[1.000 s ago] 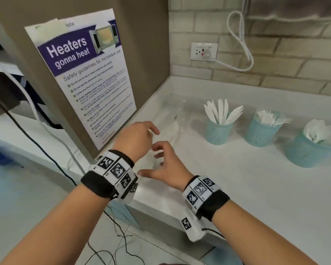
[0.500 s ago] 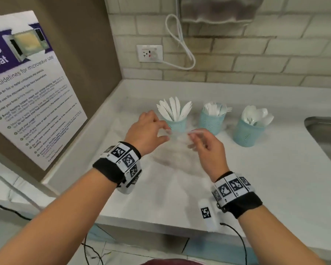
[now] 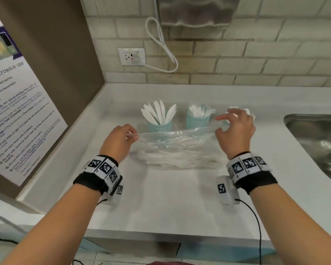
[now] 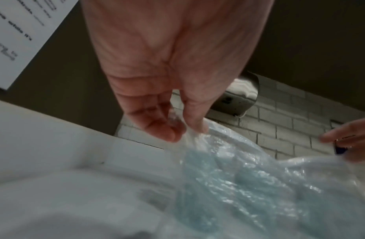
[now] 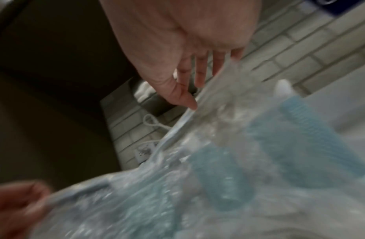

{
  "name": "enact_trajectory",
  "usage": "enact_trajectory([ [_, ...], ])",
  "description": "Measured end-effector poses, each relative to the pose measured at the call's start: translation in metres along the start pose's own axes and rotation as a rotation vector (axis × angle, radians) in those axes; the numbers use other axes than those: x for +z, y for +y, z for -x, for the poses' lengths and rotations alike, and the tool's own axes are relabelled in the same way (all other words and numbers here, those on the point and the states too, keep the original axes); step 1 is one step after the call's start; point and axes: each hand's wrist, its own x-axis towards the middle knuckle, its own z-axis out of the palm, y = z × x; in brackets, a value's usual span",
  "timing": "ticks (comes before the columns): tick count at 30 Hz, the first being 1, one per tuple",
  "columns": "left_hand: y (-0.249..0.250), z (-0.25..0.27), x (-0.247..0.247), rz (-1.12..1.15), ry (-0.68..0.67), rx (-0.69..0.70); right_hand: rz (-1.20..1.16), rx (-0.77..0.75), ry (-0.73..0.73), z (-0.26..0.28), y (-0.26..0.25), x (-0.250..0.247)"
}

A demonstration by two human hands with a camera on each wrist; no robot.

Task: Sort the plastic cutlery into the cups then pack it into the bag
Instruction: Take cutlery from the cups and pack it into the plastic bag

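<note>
A: We are holding the clear plastic bag (image 3: pixel 172 144) stretched between both hands, above the white countertop (image 3: pixel 172 203) and in front of the cups.

B: Grip, left side: our left hand (image 3: pixel 117 142) is pinching the bag's top corner between thumb and curled fingers (image 4: pixel 163 129); the wrist view is showing the film bunching at that pinch.

A: Right side: our right hand (image 3: pixel 235 131) is meeting the bag's other top corner. The thumb (image 5: pixel 185 98) is lying against the rim strip, and the other fingers are spreading loosely above it. We are not seeing clearly whether the corner is pinched; the wrist view is blurring there.

B: The bag's body is sagging below the taut top edge, crinkled, its lower part hanging close over the countertop.

A: Cups are standing in a row near the back wall. The teal cup of knives (image 3: pixel 159 119) is sitting at the left, the teal cup of forks (image 3: pixel 198 117) just beside it.

B: The third cup is hiding almost wholly behind our right hand; white cutlery is poking out above the knuckles, type unclear.

A: A steel sink (image 3: pixel 317 142) is lying at the right, well apart from the bag.
</note>
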Motion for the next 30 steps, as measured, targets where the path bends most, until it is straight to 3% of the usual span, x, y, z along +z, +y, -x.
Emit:
enact_trajectory([
  [2,0.007,0.004,0.001,0.145,0.036,0.060,0.018,-0.130,-0.064,0.009,-0.023,0.012],
  [5,0.017,0.009,0.000,0.300,0.083,0.163,-0.165,-0.308,-0.294,0.025,-0.063,0.034],
  [8,0.025,0.017,-0.002,0.474,0.084,0.165,-0.327,-0.346,-0.465,0.039,-0.100,0.054],
  [10,0.027,0.021,-0.003,0.514,0.106,0.167,-0.389,-0.342,-0.494,0.045,-0.117,0.064],
  [15,0.023,0.021,-0.004,0.562,0.156,0.089,-0.466,-0.294,-0.421,0.046,-0.129,0.071],
  [19,0.022,0.023,0.001,0.557,0.219,0.052,-0.304,-0.331,-0.377,0.044,-0.114,0.066],
  [22,0.013,0.019,0.005,0.563,0.289,0.005,-0.184,-0.243,-0.292,0.033,-0.075,0.053],
  [30,-0.004,0.015,0.010,0.554,0.301,-0.092,0.185,0.099,-0.101,0.021,0.047,-0.015],
])
